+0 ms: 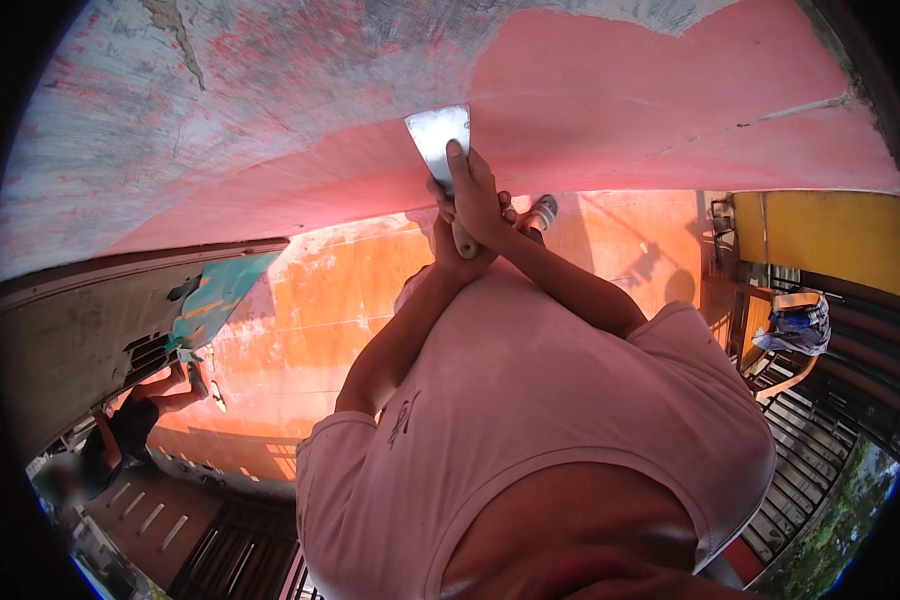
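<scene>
A scraper (437,139) with a wide flat metal blade and a pale handle is held in both my hands, its blade up against or close to the pink wall (610,110). My right hand (478,205) is closed on it, thumb laid along the lower blade. Beneath, my left hand (454,250) is closed around the handle area, partly hidden by the right one. The handle's end, with a small hole, shows between my wrists. Grey, streaked wall surface (270,90) shows left of and above the blade; whether the edge touches the wall I cannot tell.
An orange tiled floor (320,290) lies below. At left, a worn board (80,320) juts out, with another person (120,430) beyond it. On the right stand a wooden chair (770,375) with cloth (798,325) on it, a yellow panel (830,235) and dark railings (800,425).
</scene>
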A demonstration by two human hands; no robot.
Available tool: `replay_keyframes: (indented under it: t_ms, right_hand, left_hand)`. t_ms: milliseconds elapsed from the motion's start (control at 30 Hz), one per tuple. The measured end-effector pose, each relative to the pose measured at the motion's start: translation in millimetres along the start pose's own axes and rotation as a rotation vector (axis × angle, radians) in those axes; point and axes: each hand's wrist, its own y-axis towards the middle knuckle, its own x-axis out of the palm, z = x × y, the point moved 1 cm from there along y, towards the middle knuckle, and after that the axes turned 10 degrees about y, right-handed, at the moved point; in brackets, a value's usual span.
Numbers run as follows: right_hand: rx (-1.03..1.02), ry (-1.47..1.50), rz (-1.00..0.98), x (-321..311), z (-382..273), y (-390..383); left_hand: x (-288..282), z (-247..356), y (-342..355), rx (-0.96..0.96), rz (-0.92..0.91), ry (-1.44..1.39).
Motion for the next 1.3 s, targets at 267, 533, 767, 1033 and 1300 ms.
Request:
replay_keyframes:
  t_ms: [267, 533, 767, 1033, 1300]
  right_hand:
    - [0.025, 0.070, 0.039, 3.5, 8.4, 5.2]
    - [-0.049, -0.146, -0.028, -2.2, -2.8, 12.8]
    - [-0.081, -0.476, -0.065, -13.7, -27.5, 5.0]
    - [-0.008, -0.462, 0.019, -20.3, -46.9, -8.1]
    - [-0.122, -0.188, 0.087, -20.9, -22.3, -2.0]
  left_hand:
    - [-10.8, 16.6, -1.3, -0.011, 0.145, 0.008]
    - [-0.4, 11.9, 7.3, -0.076, -0.114, -0.042]
    - [5.5, -18.6, 24.8, -0.182, -0.206, -0.202]
    - [19.0, -29.9, 22.7, -0.155, -0.267, -0.147]
    - [16.4, -17.9, 17.9, -0.131, -0.143, -0.005]
